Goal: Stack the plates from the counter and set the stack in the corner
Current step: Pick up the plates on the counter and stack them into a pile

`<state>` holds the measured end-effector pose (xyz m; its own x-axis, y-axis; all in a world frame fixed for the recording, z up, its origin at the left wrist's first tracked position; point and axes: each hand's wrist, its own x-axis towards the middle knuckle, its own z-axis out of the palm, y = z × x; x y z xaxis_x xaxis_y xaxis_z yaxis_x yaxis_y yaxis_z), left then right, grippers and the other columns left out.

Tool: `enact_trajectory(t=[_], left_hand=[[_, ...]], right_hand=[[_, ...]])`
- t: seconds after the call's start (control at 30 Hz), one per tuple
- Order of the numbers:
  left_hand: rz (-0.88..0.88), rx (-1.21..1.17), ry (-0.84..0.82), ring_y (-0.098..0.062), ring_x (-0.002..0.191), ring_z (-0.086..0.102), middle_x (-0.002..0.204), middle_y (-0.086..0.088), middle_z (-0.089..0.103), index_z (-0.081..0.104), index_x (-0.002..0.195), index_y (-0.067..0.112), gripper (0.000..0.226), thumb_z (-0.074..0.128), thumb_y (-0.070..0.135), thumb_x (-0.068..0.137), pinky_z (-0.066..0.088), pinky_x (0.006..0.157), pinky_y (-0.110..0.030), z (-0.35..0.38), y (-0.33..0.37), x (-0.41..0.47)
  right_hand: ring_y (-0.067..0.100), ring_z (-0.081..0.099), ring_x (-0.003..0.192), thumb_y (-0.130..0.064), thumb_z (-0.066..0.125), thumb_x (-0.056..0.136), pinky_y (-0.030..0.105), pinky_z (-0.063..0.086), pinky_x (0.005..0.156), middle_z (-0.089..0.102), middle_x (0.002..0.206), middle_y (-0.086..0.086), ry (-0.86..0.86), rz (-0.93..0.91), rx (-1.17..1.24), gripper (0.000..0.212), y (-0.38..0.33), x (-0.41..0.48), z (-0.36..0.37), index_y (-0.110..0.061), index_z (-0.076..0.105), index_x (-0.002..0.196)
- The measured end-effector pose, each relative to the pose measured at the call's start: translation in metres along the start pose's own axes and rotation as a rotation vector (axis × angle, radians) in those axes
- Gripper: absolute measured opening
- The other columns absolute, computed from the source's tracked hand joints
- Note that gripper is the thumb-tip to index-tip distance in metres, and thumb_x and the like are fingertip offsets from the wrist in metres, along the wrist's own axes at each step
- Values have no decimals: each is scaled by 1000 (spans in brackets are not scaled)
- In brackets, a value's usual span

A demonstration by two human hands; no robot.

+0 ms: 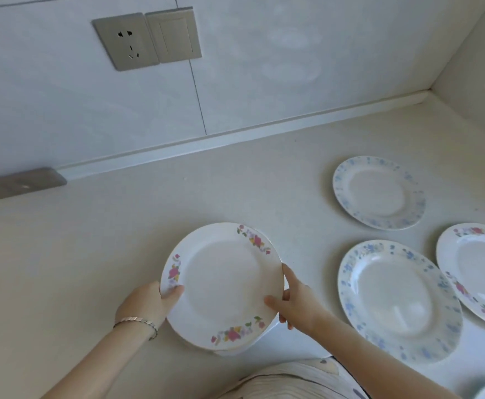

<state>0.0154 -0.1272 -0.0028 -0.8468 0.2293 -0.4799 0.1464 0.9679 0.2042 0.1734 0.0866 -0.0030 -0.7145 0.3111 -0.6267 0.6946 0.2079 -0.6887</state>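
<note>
Gripping white plate (221,283), pink floral rim, both hands

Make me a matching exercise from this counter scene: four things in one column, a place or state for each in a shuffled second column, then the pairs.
Things:
1. pink-flowered plate
2. far blue-flowered plate
3. wall socket
4. bracelet

Places or states:
A. on the left wrist
B. held at its rim by both hands
C. lying alone, nearest the corner
D. mounted on the wall beside a switch

Pairs: 1-B, 2-C, 3-D, 4-A
</note>
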Motion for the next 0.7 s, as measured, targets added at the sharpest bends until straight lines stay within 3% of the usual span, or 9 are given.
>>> enact_trajectory(t=[0.13,0.27,0.33,0.4,0.47,0.57,0.7], left_hand=[[-45,109,-40,-22,66,60,66,0,63,64,82,17,41,42,52,84,37,52,-21,-5,6,6],[-73,305,-28,-23,74,58,68,1,54,55,95,15,41,33,49,90,36,57,-22,-7,19,9],[-42,255,61,-29,86,59,87,-7,58,44,112,10,41,36,44,92,39,64,-27,-6,26,9],[-2,88,112,-36,106,56,117,-18,54,35,127,7,49,44,39,91,43,80,-36,-3,34,10],[48,-28,100,-38,115,50,129,-19,46,31,135,7,55,49,34,90,43,91,-40,1,39,12],[87,67,82,-37,126,40,141,-20,35,24,142,9,63,49,34,90,40,99,-42,4,46,10],[184,121,202,-38,141,19,150,-21,24,29,144,5,68,57,27,86,22,113,-44,7,60,1]], right_hand=[[15,60,60,-36,54,85,36,57,71,63,68,-3,21,13,-152,82,3,3,4,-30,2,148],[10,60,58,-36,56,87,25,54,65,63,69,-7,24,16,-114,72,9,9,-1,-25,17,146],[7,60,60,-36,53,90,17,47,60,62,72,-8,113,20,-51,55,18,9,-12,-21,36,140],[12,61,77,-36,53,90,20,46,67,62,86,-5,293,62,-86,46,32,6,-31,-17,48,131],[18,56,102,-42,55,86,27,46,83,58,110,1,424,160,-342,52,47,3,-51,-15,47,130],[23,42,122,-58,53,81,31,42,95,42,133,8,358,287,-819,75,68,-2,-59,-11,33,135],[25,49,120,-32,47,92,26,48,89,44,134,18,350,324,-877,59,83,1,-49,5,32,135]])
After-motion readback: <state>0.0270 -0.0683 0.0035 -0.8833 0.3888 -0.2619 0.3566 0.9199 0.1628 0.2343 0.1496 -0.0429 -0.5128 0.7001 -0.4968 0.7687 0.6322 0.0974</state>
